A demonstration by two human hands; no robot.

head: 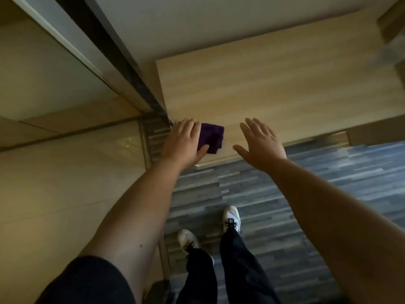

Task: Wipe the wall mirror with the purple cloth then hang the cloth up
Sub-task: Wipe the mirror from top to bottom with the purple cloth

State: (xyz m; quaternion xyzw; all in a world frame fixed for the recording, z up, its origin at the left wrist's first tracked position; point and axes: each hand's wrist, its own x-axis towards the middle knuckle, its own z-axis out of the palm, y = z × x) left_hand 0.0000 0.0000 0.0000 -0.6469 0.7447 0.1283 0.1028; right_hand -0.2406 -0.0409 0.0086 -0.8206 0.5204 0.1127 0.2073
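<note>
From the head camera, one purple cloth (211, 138) is lying folded into a soft, roughly square pad with a slightly rumpled lower edge, its fabric dark and matte. It is sitting at the near left corner of a pale wooden surface (274, 88), a flat rectangular top with fine, straight grain running across it and a thin squared front edge.

Two bare hands are reaching forward. The left hand (183, 145) is lying flat over the cloth's left part, fingers together and pointing away, thumb pressing against the cloth's near edge; it is touching the cloth, but a closed grasp is not showing. The right hand (260, 142) is hovering just right of the cloth, spread wide with fingers apart, holding nothing. One dark short sleeve (87, 279) is covering the left upper arm.

Below, two white lace-up shoes (231, 218) with dark laces and two dark trouser legs are standing on a carpet (295, 205) patterned in short grey-blue streaks, slightly blurred. To the left, a smooth, glossy beige floor (65, 183) is meeting the carpet along a narrow strip. A dark, straight vertical band (122, 62) is running down the wall to the surface's corner, with a glossy panel (43, 69) left of it; whether that panel is the mirror cannot be told. A plain pale wall (208, 25) is rising behind the wooden top.
</note>
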